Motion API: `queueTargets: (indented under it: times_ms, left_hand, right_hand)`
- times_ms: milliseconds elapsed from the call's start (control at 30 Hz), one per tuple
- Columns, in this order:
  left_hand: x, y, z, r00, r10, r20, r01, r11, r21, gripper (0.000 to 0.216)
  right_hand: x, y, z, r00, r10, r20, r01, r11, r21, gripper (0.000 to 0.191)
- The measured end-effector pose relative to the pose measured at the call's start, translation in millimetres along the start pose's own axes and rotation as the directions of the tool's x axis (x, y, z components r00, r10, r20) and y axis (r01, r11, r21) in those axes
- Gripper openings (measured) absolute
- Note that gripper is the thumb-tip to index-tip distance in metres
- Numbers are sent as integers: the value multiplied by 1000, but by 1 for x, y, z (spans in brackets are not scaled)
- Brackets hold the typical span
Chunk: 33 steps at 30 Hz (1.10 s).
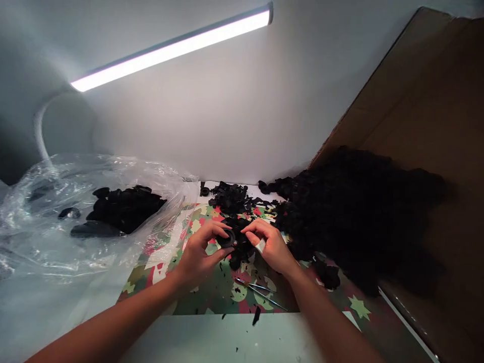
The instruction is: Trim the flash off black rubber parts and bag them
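My left hand (206, 247) grips a black rubber ring (227, 238) between thumb and fingers, its round opening facing to the right. Close beside it, my right hand (270, 244) has its thumb and fingertips pinched together; what they hold, if anything, is too small to make out. A white wrap (260, 245) covers part of one right finger. Beneath and between the hands lies a small pile of black rubber pieces (239, 258). Just in front of them, slim metal tweezers (260, 291) rest on the patterned sheet (196, 295).
A clear plastic bag (166, 186) with black rubber parts (124, 209) lies to the left. Black scraps (229, 196) are heaped at the back. On the right, a large mass of black parts (340, 212) spills from a cardboard box (427, 101). A lit tube lamp (174, 48) hangs above.
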State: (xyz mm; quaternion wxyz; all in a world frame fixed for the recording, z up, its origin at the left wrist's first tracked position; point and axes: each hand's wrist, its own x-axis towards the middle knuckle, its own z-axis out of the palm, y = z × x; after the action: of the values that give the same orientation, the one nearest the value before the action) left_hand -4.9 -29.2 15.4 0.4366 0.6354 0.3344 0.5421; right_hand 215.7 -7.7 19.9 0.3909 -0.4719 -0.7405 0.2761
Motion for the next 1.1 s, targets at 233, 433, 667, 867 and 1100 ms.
queueTargets:
  times_ms: [233,433,667,867,1100]
  left_hand:
    - [0,2,-2,949,-277,148,312,888,-339,42]
    - [3,-1,-2,943,-316,102,332,897,-292,35]
    - [3,-5,-1,926,-367,90,373,845,-384,36]
    - [1,1,3,910,-393,132,415,867,-276,43]
    - [-2,8,7,948,-281,150,290,956,-41,26]
  right_hand:
    - [-5,-11,0,992,-118,-53,123,986,112,29]
    - [-16,-20,1,951,48,-306,39,962,269,64]
    - [-20,-24,4,967,57,-246,34,936,351,61]
    - [-19,-36,12,979,-130,-156,152,978,142,26]
    - [-22,-41,31,993,7,-120,23,969,245,19]
